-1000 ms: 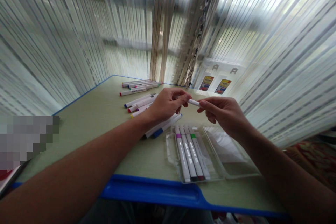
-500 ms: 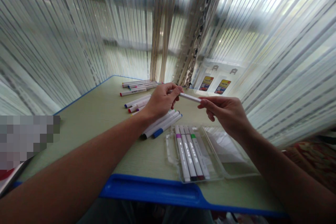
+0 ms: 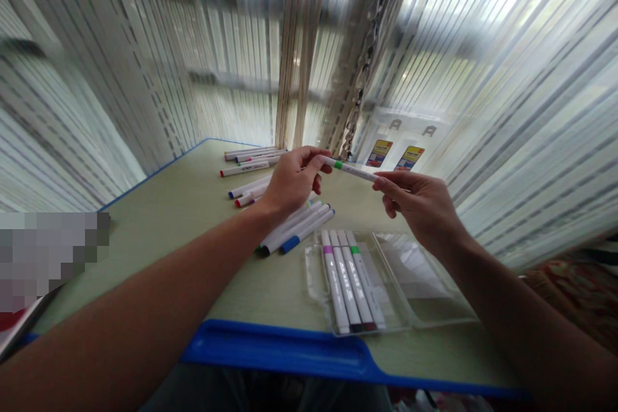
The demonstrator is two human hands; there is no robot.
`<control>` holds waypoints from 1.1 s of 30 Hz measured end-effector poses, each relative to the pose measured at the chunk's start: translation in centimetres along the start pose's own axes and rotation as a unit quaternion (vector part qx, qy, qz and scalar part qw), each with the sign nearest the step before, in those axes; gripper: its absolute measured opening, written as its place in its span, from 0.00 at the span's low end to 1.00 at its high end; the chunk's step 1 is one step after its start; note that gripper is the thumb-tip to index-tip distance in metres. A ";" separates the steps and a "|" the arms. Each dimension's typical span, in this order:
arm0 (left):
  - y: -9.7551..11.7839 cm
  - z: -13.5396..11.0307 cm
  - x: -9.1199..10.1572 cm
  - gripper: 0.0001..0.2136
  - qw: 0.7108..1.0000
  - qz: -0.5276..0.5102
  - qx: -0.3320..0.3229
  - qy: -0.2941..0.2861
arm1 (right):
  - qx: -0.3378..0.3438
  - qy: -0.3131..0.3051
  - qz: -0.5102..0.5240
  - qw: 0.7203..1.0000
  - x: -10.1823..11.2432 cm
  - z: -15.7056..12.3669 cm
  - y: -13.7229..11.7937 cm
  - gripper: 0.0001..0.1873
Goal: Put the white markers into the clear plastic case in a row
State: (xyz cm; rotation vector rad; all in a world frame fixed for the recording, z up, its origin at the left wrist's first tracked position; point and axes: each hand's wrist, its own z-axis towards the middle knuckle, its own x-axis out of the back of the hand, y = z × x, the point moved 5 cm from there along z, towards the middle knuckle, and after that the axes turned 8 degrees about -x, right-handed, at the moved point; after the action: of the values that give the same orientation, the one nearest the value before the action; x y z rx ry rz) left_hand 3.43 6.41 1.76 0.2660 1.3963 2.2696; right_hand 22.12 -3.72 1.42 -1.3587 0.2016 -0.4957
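Between my two hands, above the table, a white marker (image 3: 356,171) with a green band is held level. My left hand (image 3: 300,179) pinches its banded end, and my right hand (image 3: 416,201) pinches the other end with thumb and fingers. Below my hands lies an open clear plastic case (image 3: 396,317). In its left half several white markers (image 3: 348,283) stand side by side, with purple and green bands showing. Loose markers (image 3: 309,229) with coloured ends lie under and beyond my left hand, partly hidden by it.
The pale green table (image 3: 159,206) has a blue edge and a blue tray groove (image 3: 280,349) at the front. A clear package with two yellow-and-blue labels (image 3: 409,158) stands at the back right before the string curtain (image 3: 232,45). A blurred-out object (image 3: 43,264) is at left.
My left hand has shifted slightly left and up along the marker, so its green band now shows. My right hand has moved a little to the right, still gripping the marker.
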 end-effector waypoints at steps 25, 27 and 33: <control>0.5 -0.8 -1.0 0.06 0.990 0.078 -0.054 -0.104 | 0.013 -0.056 -0.112 0.992 -1.1 -0.9 -0.7 0.18; 0.4 -1.1 -1.5 0.09 0.986 0.089 -0.051 -0.128 | 0.022 -0.065 -0.133 0.989 -1.4 -1.1 -1.0 0.19; -0.1 -1.7 -2.3 0.13 0.979 0.095 -0.044 -0.172 | 0.059 -0.088 -0.170 0.980 -1.7 -1.4 -1.4 0.18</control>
State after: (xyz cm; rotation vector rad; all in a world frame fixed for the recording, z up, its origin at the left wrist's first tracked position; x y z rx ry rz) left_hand 4.85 4.00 1.10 0.7526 1.1280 2.2879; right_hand 19.68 -4.36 2.21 -1.3163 -0.2071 -0.6570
